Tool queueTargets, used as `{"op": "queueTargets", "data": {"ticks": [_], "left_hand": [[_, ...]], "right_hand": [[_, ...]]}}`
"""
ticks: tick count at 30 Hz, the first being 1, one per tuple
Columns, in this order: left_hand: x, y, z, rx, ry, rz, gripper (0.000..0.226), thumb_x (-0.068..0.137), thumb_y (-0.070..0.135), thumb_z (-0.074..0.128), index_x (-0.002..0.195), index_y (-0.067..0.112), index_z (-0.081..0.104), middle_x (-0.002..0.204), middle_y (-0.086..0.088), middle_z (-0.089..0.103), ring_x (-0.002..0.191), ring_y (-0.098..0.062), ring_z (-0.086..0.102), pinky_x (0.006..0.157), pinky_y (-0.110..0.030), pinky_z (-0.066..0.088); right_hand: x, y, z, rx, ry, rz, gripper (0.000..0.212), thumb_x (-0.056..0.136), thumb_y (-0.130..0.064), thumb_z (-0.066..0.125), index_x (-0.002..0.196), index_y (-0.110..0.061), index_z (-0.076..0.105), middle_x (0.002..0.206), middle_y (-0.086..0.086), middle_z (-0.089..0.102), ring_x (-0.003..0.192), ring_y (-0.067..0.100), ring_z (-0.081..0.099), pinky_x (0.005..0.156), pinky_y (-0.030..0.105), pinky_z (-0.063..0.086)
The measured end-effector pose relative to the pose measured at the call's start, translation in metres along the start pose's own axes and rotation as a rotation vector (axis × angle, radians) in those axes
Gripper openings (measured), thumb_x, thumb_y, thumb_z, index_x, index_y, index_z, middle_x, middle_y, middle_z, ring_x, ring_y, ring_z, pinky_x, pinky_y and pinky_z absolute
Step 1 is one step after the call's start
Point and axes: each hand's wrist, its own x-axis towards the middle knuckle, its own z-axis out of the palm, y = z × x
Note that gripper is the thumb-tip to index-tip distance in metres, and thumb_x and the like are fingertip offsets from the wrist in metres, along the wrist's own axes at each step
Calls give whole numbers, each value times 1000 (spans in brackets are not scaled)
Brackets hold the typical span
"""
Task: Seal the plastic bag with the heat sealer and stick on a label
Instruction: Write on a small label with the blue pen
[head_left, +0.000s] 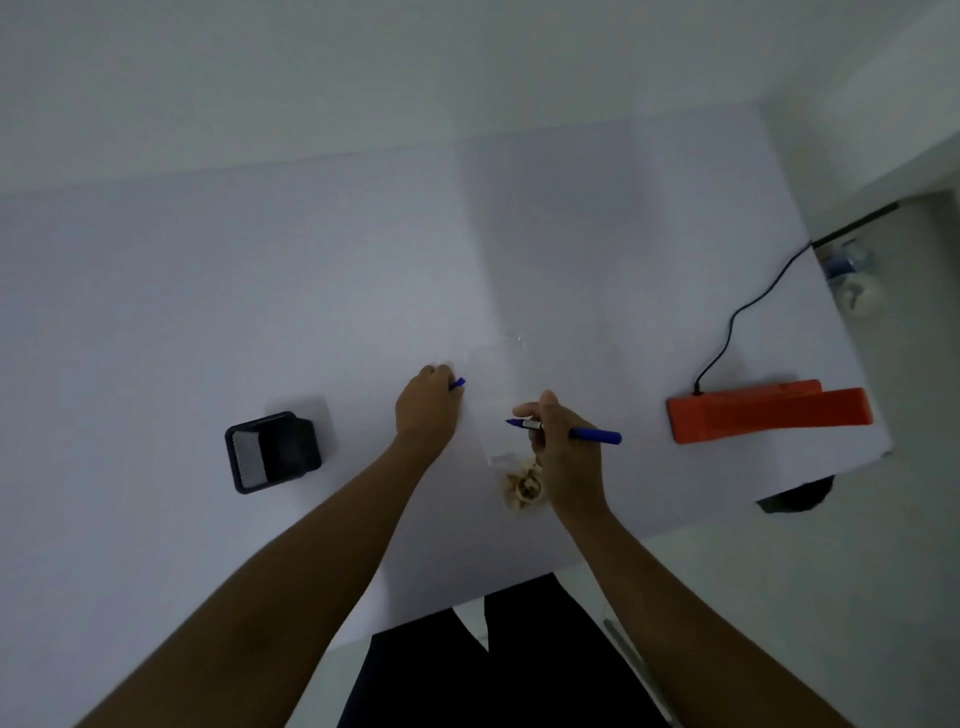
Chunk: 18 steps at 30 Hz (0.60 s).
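A clear plastic bag (496, 395) lies flat on the white table (208, 312), hard to make out, with beige contents (524, 487) bunched at its near end. My right hand (563, 452) grips a blue pen (597, 434), tip pointing left over the bag. My left hand (428, 408) rests fingers-down just left of the bag, closed on a small blue pen cap (458, 384) that sticks out by the fingertips. The orange heat sealer (769, 410) sits at the right, its lid down.
A black mesh holder (272, 452) stands left of my left hand. The sealer's black cable (743, 312) runs off the table's right edge. My dark-clothed legs (498, 660) meet the table's near edge. Clutter lies on the floor at far right.
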Motion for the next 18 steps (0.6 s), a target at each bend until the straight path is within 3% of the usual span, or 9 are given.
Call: {"op": "queueTargets", "data": {"ticks": [4,9,12,18], "left_hand": [[-14,7,-26,-242,26,-22,12,94,22,60,89,12,63,80,0,62,71,-18,57,61,-24,39],[-56,20,-90,-577,40,116,5,91,20,67,96,20,67,77,6,67,66,-7,63,62,-10,48],[-81,22,-124,-637,69,147,9,90,19,68,97,23,66,80,9,68,69,-7,65,61,-10,49],[-112,10,-165,-626,132,153,10,89,21,69,98,25,67,79,16,66,72,-2,64,61,-10,48]], "right_hand": [[6,-22,0,-60,-55,-76,32,98,-33,55,84,-14,76,65,10,64,57,12,55,56,27,45],[-2,-64,15,25,-84,-93,43,96,-44,46,90,-16,78,74,13,72,54,16,54,50,24,42],[-7,-82,26,17,-97,-180,43,99,-42,46,88,-16,79,70,16,70,51,17,51,49,25,40],[-32,-104,50,40,-171,-274,46,98,-42,48,83,-10,77,63,3,69,50,7,52,48,18,40]]}}
